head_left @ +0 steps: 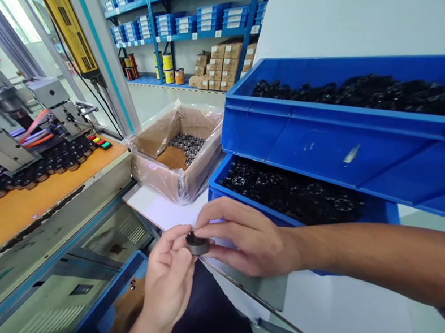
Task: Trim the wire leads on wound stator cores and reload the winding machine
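Note:
My left hand point(168, 273) and my right hand point(246, 237) meet over the near corner of a white table point(161, 209). Both pinch one small round part point(197, 244), dark on top with a grey metal ring. The left thumb and fingers hold it from the left, the right fingertips from the right. Just behind my right hand a lower blue bin point(256, 212) holds several black round parts point(291, 191). A second blue bin point(329, 136) stacked above it is also full of black parts.
A plastic-lined cardboard box point(163, 174) with small metal parts stands on the table's far side. At left is a machine with an orange top point(11, 212) and a row of dark parts. Another blue bin point(105, 310) sits low beside my knees. Blue shelving point(197, 21) stands behind.

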### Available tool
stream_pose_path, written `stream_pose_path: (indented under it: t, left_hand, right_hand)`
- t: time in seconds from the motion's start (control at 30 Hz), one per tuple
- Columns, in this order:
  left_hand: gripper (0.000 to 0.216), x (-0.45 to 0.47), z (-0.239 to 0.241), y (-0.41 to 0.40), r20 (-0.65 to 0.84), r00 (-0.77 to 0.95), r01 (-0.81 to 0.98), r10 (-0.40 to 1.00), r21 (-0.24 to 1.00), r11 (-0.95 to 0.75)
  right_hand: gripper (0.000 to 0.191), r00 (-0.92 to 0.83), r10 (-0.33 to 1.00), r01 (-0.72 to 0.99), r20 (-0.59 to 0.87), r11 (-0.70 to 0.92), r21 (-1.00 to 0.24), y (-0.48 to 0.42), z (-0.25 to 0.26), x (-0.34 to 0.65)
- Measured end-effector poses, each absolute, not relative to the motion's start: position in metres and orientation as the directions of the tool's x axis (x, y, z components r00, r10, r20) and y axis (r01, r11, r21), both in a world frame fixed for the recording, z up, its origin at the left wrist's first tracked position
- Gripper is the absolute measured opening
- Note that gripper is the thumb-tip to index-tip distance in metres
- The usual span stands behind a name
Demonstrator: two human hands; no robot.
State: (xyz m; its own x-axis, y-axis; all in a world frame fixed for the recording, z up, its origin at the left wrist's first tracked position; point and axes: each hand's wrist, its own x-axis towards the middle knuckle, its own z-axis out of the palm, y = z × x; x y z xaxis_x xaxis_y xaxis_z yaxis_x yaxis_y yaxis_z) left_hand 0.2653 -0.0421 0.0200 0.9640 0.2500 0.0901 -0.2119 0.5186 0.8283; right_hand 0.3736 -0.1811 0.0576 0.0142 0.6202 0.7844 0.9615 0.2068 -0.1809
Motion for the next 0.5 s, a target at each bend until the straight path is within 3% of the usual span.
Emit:
stream_pose_path:
  t: [0.07, 0.17, 0.23, 0.3, 0.5]
  left_hand:
    - [0.022, 0.265, 0.017, -0.038, 0.113, 0.962, -0.223, 0.248, 0.85, 0.478]
    - [0.028, 0.264, 0.015, -0.028, 0.34, 0.9, -0.382, 0.274, 0.917, 0.115]
    - [0.034, 0.264, 0.018, -0.02, 0.536, 0.809, -0.5, 0.239, 0.843, -0.199]
    - [0.037, 0.263, 0.022, -0.015, 0.66, 0.731, -0.556, 0.174, 0.724, -0.409]
    - [0.031, 0.258, 0.026, -0.017, 0.739, 0.665, -0.556, 0.11, 0.588, -0.587]
  right_hand:
    - [0.017, 0.01, 0.61, 0.959, 0.793, 0.219, -0.181, -0.181, 0.058, 0.375]
    - [0.015, -0.007, 0.607, 0.963, 0.794, 0.218, -0.158, -0.182, 0.06, 0.377]
    - [0.015, -0.009, 0.618, 0.964, 0.786, 0.215, -0.158, -0.182, 0.06, 0.377]
    - [0.015, -0.007, 0.628, 0.962, 0.778, 0.216, -0.165, -0.181, 0.059, 0.375]
    - [0.017, -0.026, 0.674, 0.963, 0.738, 0.216, -0.163, -0.187, 0.064, 0.374]
